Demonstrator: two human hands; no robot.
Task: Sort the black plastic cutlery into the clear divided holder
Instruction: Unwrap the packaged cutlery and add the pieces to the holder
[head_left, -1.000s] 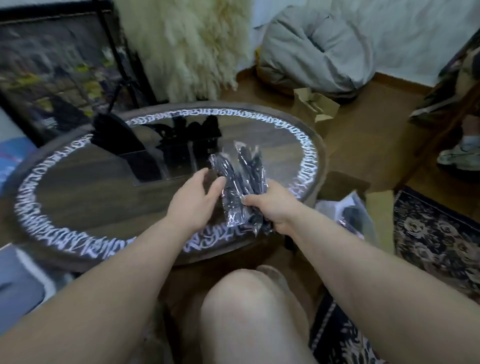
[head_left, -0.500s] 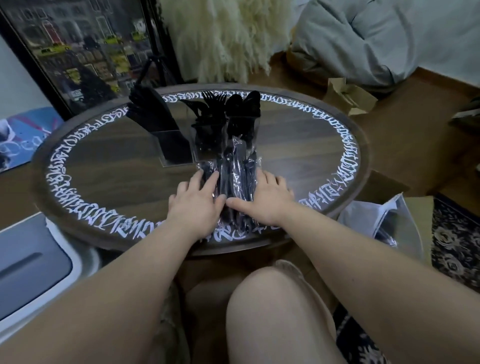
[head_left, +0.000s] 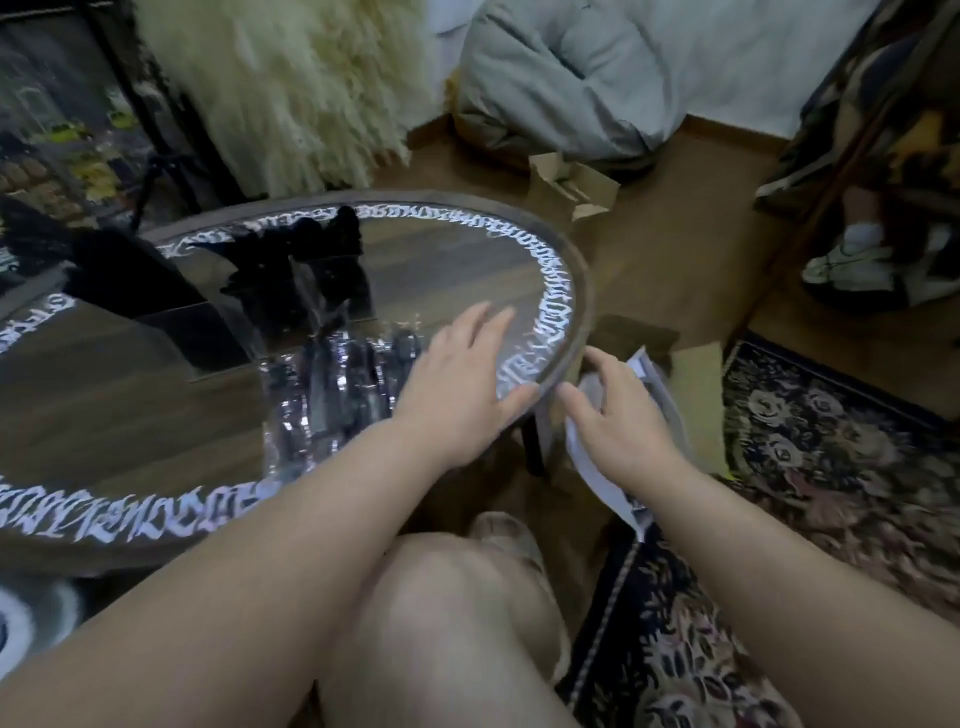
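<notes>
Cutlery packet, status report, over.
Both hands open: left hand over table edge, right hand off-table above white bag. Cutlery packet lies unheld. Holder blurred.

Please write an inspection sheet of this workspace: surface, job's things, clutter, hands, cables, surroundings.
Surface: round wooden table with a band of white lettering round its rim.
Job's things: clear packet of black cutlery lying on the table; clear holder behind it already holds black cutlery, blurred.
Clutter: white plastic bag on the floor beside the table; small open cardboard box beyond it.
Hands: left hand open over the table's right edge, holding nothing; right hand open above the bag, off the table.
Cables: nothing seen.
Surroundings: patterned rug, grey beanbag, fluffy cream throw, framed picture.
</notes>
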